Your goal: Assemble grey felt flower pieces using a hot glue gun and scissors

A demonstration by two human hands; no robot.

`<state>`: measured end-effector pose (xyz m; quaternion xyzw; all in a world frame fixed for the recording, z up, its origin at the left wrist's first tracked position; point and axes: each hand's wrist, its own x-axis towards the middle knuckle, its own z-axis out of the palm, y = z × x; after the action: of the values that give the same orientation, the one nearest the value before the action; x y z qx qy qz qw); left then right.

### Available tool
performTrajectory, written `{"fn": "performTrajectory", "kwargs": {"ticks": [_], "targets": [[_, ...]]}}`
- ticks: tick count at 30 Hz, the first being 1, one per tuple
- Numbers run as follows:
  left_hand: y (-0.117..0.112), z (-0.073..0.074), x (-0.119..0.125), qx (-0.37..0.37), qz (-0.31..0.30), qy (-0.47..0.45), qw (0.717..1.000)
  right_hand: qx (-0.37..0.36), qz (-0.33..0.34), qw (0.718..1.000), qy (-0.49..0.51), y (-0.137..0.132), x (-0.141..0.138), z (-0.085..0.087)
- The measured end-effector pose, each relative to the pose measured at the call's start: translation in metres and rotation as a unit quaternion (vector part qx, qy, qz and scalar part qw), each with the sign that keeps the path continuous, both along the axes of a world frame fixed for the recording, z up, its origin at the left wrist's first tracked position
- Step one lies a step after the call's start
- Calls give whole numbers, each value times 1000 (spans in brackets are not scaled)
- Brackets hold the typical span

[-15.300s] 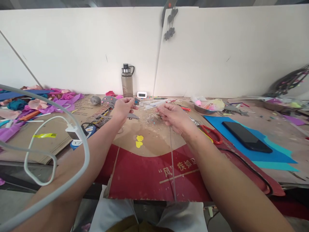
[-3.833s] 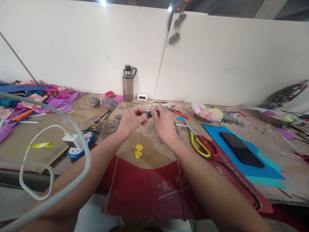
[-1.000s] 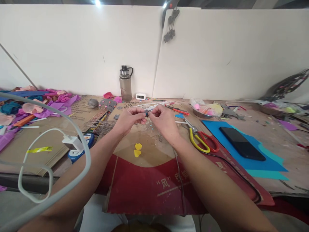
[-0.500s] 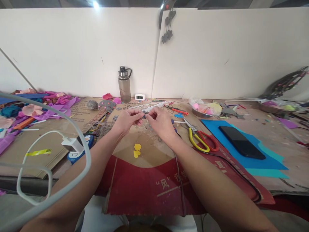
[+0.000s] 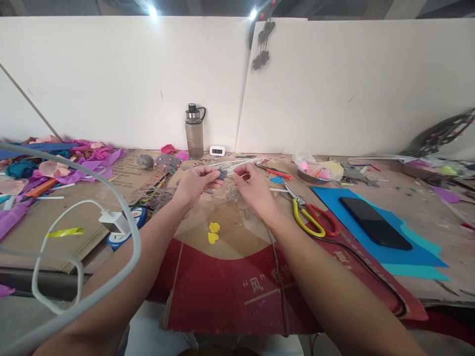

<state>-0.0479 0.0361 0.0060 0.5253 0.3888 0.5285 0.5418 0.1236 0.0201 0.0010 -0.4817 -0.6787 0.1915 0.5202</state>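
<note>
Over the middle of the cluttered table, my left hand point(image 5: 196, 182) pinches a small dark grey-blue piece point(image 5: 221, 172) between thumb and fingers. My right hand point(image 5: 254, 187) is close beside it, its fingertips curled in a pinch a little to the right of the piece; what they hold is too small to make out. A thin grey wire point(image 5: 277, 269) runs from under my right wrist down across the red cardboard point(image 5: 222, 287) toward me. Two yellow heart cut-outs point(image 5: 213, 232) lie on the table just below my hands.
Yellow and red scissors point(image 5: 311, 221) lie right of my hands, beside a black phone point(image 5: 374, 228) on blue foam sheets point(image 5: 419, 247). A water bottle point(image 5: 195, 131) and a small timer point(image 5: 217, 150) stand at the back. Purple and pink scraps point(image 5: 55, 163) pile up at the left; a white charger cable point(image 5: 74, 237) loops nearby.
My hands have drawn slightly apart and the view has shifted a little. The left hand keeps its pinch on the small dark piece.
</note>
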Motion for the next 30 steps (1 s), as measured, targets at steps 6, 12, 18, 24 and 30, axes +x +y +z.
{"fn": "performTrajectory", "kwargs": {"ticks": [6,12,18,24,30], "targets": [[1,-1,-1,7,-20,29,999,142,-47,984,-97,-10,-2,7],[-1,-2,-1,24,-46,53,997,143,-5,978,-154,-10,-3,8],[0,-2,-2,16,-58,60,996,150,-12,972,-182,-11,1,13],[0,-3,1,4,-57,40,998,172,-62,950,-253,-14,-6,9],[2,-3,1,-21,-25,12,999,136,-93,980,-113,-6,0,7]]}}
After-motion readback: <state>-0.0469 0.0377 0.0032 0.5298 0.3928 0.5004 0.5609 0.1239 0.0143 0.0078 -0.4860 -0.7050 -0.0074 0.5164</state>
